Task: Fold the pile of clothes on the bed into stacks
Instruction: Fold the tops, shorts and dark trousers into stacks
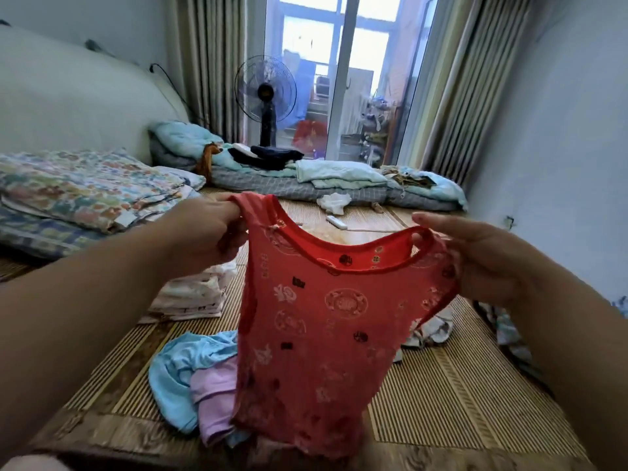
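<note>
Bamboo mat bears folded stack; fan stands before glass door.

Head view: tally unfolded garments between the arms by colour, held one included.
Red: 1, red vest, gripped by left hand and right hand
Light blue: 1, light blue garment
Lilac: 1, lilac garment
White printed: 1, white printed garment
Total: 4
</note>
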A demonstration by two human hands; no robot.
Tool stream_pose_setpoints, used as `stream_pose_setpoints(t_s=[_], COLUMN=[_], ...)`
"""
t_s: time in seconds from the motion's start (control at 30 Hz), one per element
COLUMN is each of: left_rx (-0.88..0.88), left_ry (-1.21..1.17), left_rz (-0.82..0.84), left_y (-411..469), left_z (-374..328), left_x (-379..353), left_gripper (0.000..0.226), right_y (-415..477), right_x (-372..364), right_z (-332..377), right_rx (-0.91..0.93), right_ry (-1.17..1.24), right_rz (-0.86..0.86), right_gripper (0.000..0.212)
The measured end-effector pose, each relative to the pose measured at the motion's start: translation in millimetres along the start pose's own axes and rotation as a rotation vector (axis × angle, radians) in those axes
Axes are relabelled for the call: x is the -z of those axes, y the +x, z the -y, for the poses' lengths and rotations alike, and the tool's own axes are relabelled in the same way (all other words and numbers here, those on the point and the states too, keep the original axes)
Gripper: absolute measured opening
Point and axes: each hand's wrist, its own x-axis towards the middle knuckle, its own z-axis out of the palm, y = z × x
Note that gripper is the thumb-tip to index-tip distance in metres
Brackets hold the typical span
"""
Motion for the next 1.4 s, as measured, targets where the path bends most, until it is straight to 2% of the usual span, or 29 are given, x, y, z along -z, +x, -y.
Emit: stream_pose_setpoints(t_s=[0.07, 0.17, 0.3, 0.4, 0.5, 0.57, 0.63, 0.7, 0.77, 0.87, 0.97, 1.07, 1.2, 1.3, 1.4], left_rx=[-0.022, -0.032, 0.038, 0.026, -0.055, -0.074, -0.156, -0.323, -0.419, -0.386, -0.234, -0.043, 0.109, 0.058, -0.049], left_ry=[-0.047, -0.093, -0.232, -0.232, -0.105, 0.093, 0.437, 0.796, 0.928, 0.874, 0.688, 0.460, 0.314, 0.293, 0.337], left_rz=[0.057, 0.087, 0.104, 0.147, 0.146, 0.125, 0.057, -0.060, -0.130, -0.164, -0.145, -0.057, 0.265, 0.387, 0.413], left_y=[3.2, 8.3, 11.3, 12.1, 12.2, 10.4, 10.4, 12.2, 13.0, 17.5, 20.1, 8.0, -18.0, -32.2, -41.6], left_z=[-21.1, -48.8, -77.3, -87.8, -90.6, -89.4, -85.9, -82.2, -79.2, -75.2, -76.6, -85.1, -99.3, -108.7, -119.8], left_x=[-5.5, -13.7, -13.5, -11.6, -12.6, -11.5, -8.7, -6.2, -5.4, -5.5, -14.4, -38.2, -78.2, -101.2, -110.6], left_gripper=[0.021, 0.023, 0.028, 0.029, 0.041, 0.045, 0.036, 0.017, 0.008, 0.020, 0.016, 0.013, 0.020, 0.026, 0.036], right_y=[-5.5, -7.3, -9.1, -13.5, -16.9, -16.4, -16.7, -17.0, -19.1, -20.5, -16.8, -14.2, -14.7, -21.8, -34.8], right_x=[-6.8, -14.5, -17.1, -15.8, -15.3, -13.1, -10.8, -6.8, -4.1, -5.8, -12.1, -27.7, -53.1, -67.2, -71.8], right_z=[17.7, 37.6, 54.0, 58.8, 61.8, 63.6, 65.0, 66.6, 67.4, 64.8, 57.9, 50.6, 43.3, 42.6, 47.2], right_rx=[0.069, 0.202, 0.303, 0.380, 0.440, 0.501, 0.546, 0.552, 0.486, 0.381, 0.339, 0.300, 0.300, 0.337, 0.369], right_ry=[0.053, 0.176, 0.118, -0.196, -0.719, -1.118, -1.299, -1.227, -0.983, -0.731, -0.594, -0.496, -0.410, -0.396, -0.345], right_rz=[0.013, -0.088, -0.162, -0.198, -0.372, -0.473, -0.505, -0.507, -0.467, -0.433, -0.507, -0.510, -0.321, -0.154, 0.014], right_gripper=[0.017, 0.023, 0.026, 0.038, 0.044, 0.035, 0.016, 0.005, 0.012, 0.011, 0.004, 0.004, 0.008, 0.015, 0.039])
